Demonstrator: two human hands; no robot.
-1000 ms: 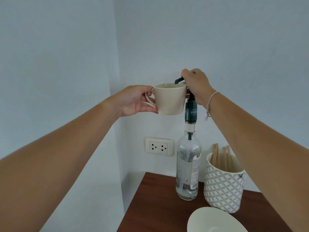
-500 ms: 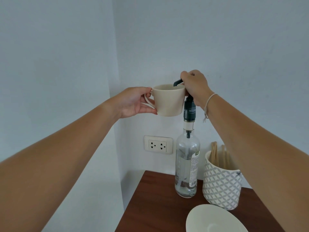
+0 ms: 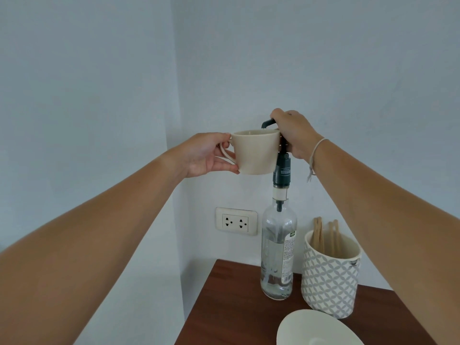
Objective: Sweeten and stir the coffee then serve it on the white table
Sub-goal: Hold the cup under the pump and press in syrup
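Note:
My left hand (image 3: 206,155) holds a cream coffee cup (image 3: 257,151) by its handle, raised in the air with its rim just under the dark spout of a pump (image 3: 282,168). That pump tops a clear glass syrup bottle (image 3: 277,255) standing on the brown wooden table (image 3: 224,307). My right hand (image 3: 293,131) is closed over the pump head, above and right of the cup. The cup's contents are hidden from this angle. A cream saucer (image 3: 313,328) lies at the table's near edge.
A white patterned pot (image 3: 329,277) holding several wooden stir sticks (image 3: 326,235) stands right of the bottle. A double wall socket (image 3: 236,221) sits on the wall left of the bottle. White walls meet in a corner behind the table.
The pump head and my right hand have risen slightly between the last two frames. The cup stays under the spout, and the view has tilted a little.

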